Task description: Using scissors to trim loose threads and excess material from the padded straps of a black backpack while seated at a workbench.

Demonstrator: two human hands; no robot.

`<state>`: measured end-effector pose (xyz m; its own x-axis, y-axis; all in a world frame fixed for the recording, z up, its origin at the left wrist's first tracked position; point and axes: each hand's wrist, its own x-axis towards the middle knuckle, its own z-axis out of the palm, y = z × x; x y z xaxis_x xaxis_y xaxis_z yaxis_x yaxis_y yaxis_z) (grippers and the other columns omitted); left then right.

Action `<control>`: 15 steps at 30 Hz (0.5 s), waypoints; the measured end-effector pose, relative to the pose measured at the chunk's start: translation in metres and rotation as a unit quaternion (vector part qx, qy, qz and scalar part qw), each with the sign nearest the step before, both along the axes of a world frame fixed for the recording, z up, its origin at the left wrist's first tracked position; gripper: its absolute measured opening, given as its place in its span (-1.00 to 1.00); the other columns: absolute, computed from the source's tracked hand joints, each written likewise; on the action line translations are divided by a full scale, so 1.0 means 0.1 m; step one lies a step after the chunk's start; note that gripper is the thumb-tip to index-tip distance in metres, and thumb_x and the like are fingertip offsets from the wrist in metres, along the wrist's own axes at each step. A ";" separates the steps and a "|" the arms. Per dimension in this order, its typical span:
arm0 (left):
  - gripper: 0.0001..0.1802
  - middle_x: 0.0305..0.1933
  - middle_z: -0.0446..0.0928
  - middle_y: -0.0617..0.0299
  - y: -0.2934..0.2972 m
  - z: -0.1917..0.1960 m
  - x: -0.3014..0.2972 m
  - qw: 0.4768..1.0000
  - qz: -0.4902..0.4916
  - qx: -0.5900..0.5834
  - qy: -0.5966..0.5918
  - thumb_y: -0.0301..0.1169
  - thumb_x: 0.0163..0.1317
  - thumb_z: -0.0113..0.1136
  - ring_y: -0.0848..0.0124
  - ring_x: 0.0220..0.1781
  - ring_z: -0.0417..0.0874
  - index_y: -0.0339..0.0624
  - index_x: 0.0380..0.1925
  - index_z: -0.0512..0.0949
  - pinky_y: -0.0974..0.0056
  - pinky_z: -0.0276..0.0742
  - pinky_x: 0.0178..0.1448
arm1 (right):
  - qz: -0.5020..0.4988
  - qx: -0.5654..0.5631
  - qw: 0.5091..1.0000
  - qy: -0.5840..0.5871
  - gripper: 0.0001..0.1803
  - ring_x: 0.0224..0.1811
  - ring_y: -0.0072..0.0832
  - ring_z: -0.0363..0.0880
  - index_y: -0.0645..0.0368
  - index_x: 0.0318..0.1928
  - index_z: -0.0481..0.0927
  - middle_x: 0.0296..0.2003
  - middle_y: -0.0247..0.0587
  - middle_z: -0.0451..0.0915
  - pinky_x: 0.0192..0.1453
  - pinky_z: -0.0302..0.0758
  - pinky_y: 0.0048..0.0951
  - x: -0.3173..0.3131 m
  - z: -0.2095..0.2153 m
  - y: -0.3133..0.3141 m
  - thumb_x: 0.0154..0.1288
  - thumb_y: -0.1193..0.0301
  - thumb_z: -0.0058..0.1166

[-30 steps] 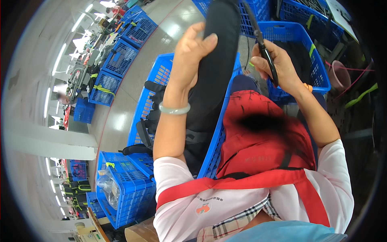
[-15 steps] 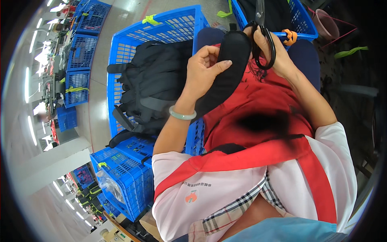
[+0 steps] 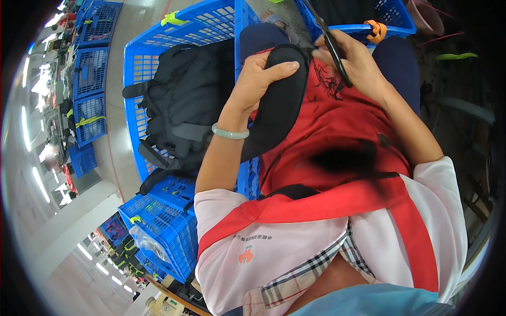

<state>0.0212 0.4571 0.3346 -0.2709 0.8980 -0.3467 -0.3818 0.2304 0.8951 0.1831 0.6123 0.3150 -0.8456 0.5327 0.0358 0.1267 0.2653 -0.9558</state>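
My left hand [image 3: 254,84] grips a black padded strap [image 3: 280,108] near its rounded end, with the thumb lying across the face. The strap runs down past my wrist toward the black fabric pieces [image 3: 184,79] in the blue crate. A pair of scissors [image 3: 334,52] with black handles is held in my right hand [image 3: 361,66], seen nearly edge-on and pointing away from me. My right fingertips are close to the strap's rounded edge; whether they touch it or a thread I cannot tell. Dark thread clippings [image 3: 329,84] lie on the red apron [image 3: 332,121] over my lap.
The blue crate [image 3: 158,30] heaped with the black pieces stands at my left. Another blue crate [image 3: 406,23] with an orange tie [image 3: 376,31] stands ahead to the right, near a pink basket [image 3: 424,18]. More stacked crates [image 3: 158,226] are at the lower left.
My left hand and the strap have shifted slightly left and lower. The scissors have turned from showing their handle loops to nearly edge-on, and my right fingers have come nearer the strap's edge.
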 end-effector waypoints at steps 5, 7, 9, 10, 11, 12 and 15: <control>-0.83 -0.36 0.64 0.20 -0.02 -0.06 -0.14 0.994 0.091 0.034 -0.048 -0.48 0.19 0.30 0.47 -0.40 0.68 -0.34 -0.25 0.61 0.41 0.64 -0.29 | 0.062 0.010 0.991 -0.121 -0.36 -0.55 -0.48 0.34 0.24 0.00 0.35 -0.51 -0.18 0.39 -0.43 0.35 -0.41 0.38 -0.02 -0.06 0.10 0.13 0.38; -0.83 -0.36 0.64 0.20 -0.03 -0.06 -0.16 0.992 0.106 0.037 -0.052 -0.48 0.19 0.29 0.48 -0.40 0.67 -0.34 -0.25 0.61 0.42 0.63 -0.29 | 0.067 0.057 0.986 -0.138 -0.30 -0.53 -0.35 0.41 0.22 -0.03 0.33 -0.46 -0.17 0.44 -0.38 0.41 -0.33 0.40 0.01 -0.12 0.00 0.08 0.43; -0.84 -0.36 0.64 0.20 -0.02 -0.06 -0.13 0.991 0.117 0.041 -0.060 -0.48 0.20 0.29 0.49 -0.41 0.67 -0.33 -0.25 0.61 0.44 0.62 -0.30 | 0.062 0.076 0.985 -0.140 -0.29 -0.51 -0.29 0.45 0.20 -0.04 0.33 -0.44 -0.16 0.46 -0.36 0.43 -0.29 0.38 -0.04 -0.16 -0.03 0.07 0.44; -0.84 -0.36 0.64 0.20 -0.01 -0.06 -0.11 0.988 0.140 0.039 -0.046 -0.47 0.21 0.28 0.50 -0.41 0.66 -0.33 -0.25 0.61 0.45 0.61 -0.30 | 0.067 0.085 0.984 -0.145 -0.28 -0.48 -0.23 0.47 0.19 -0.05 0.33 -0.42 -0.15 0.47 -0.35 0.43 -0.25 0.36 -0.08 -0.17 -0.05 0.05 0.45; -0.85 -0.36 0.64 0.21 -0.02 -0.06 -0.10 0.985 0.162 0.039 -0.032 -0.47 0.22 0.27 0.51 -0.41 0.65 -0.33 -0.25 0.61 0.47 0.59 -0.31 | 0.072 0.094 0.982 -0.150 -0.27 -0.45 -0.18 0.50 0.18 -0.05 0.33 -0.40 -0.15 0.47 -0.33 0.44 -0.20 0.34 -0.10 -0.18 -0.07 0.04 0.45; -0.85 -0.36 0.64 0.21 -0.02 -0.06 -0.10 0.985 0.163 0.036 -0.032 -0.47 0.22 0.27 0.51 -0.41 0.65 -0.33 -0.25 0.61 0.47 0.59 -0.31 | 0.072 0.091 0.982 -0.150 -0.27 -0.45 -0.18 0.50 0.18 -0.05 0.33 -0.40 -0.15 0.47 -0.33 0.44 -0.20 0.31 -0.08 -0.20 -0.07 0.04 0.45; -0.87 -0.36 0.64 0.23 -0.02 -0.05 -0.10 0.982 0.182 0.041 -0.039 -0.47 0.23 0.25 0.53 -0.41 0.64 -0.31 -0.27 0.61 0.48 0.57 -0.32 | 0.077 0.018 0.973 -0.218 -0.29 -0.49 -0.39 0.31 0.14 -0.09 0.31 -0.47 -0.24 0.33 -0.38 0.34 -0.30 0.25 -0.09 -0.22 -0.10 0.11 0.48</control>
